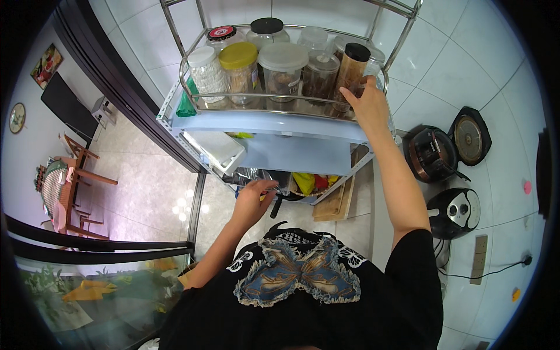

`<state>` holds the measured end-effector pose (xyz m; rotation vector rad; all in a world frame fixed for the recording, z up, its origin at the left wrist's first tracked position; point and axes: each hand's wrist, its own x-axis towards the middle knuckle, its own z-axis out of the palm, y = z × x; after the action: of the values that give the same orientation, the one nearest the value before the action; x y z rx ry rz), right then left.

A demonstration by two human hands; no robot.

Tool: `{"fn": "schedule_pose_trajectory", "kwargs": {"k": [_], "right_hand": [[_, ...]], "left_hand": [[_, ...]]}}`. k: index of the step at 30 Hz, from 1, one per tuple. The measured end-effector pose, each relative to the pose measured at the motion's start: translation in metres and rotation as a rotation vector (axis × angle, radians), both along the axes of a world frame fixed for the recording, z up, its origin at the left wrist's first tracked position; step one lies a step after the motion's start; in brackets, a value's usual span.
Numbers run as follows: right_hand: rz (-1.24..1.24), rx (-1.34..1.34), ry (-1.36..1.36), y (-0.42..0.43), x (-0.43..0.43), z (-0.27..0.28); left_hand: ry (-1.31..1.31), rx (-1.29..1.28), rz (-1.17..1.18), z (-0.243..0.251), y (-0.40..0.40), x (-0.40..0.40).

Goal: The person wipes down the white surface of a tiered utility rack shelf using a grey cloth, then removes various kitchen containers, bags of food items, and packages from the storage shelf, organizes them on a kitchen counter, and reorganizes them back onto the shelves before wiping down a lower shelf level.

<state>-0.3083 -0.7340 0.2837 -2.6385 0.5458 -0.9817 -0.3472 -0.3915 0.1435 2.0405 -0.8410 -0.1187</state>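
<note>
My right hand (371,105) is at the right end of the top shelf, with thumb and fingers around the lower part of a tall clear jar (351,68) with a black lid and tan contents. Left of that jar stand a brown-filled jar (321,74), a wide tub (283,65) with a translucent lid, a yellow-lidded jar (238,70) and a white-lidded jar (208,74). Lower down, my left hand (253,199) hangs with fingers apart and nothing in it. It is near a black plastic bag (249,176) on the lower level; whether they touch is unclear.
A metal rail (271,96) fronts the jars. Below are a white foam tray (223,151), colourful packets (306,181), a black handle (276,207) and wooden boards (334,203). To the right stand an open-lidded cooker (431,153) and an air fryer (455,213); a dark door frame (131,100) lies left.
</note>
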Motion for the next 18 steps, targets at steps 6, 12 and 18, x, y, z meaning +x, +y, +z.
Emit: {"fn": "schedule_pose_trajectory", "kwargs": {"k": [6, 12, 18], "right_hand": [[0.122, 0.191, -0.174, 0.011, -0.029, 0.035], [0.304, -0.116, -0.299, -0.015, -0.016, 0.07], [0.409, -0.192, -0.059, -0.031, 0.01, 0.082]], "left_hand": [[-0.568, -0.063, 0.048, 0.106, -0.042, 0.047], [-1.114, 0.1, 0.075, 0.184, -0.141, 0.125], [-0.962, 0.592, 0.054, 0.209, -0.207, 0.18]]}}
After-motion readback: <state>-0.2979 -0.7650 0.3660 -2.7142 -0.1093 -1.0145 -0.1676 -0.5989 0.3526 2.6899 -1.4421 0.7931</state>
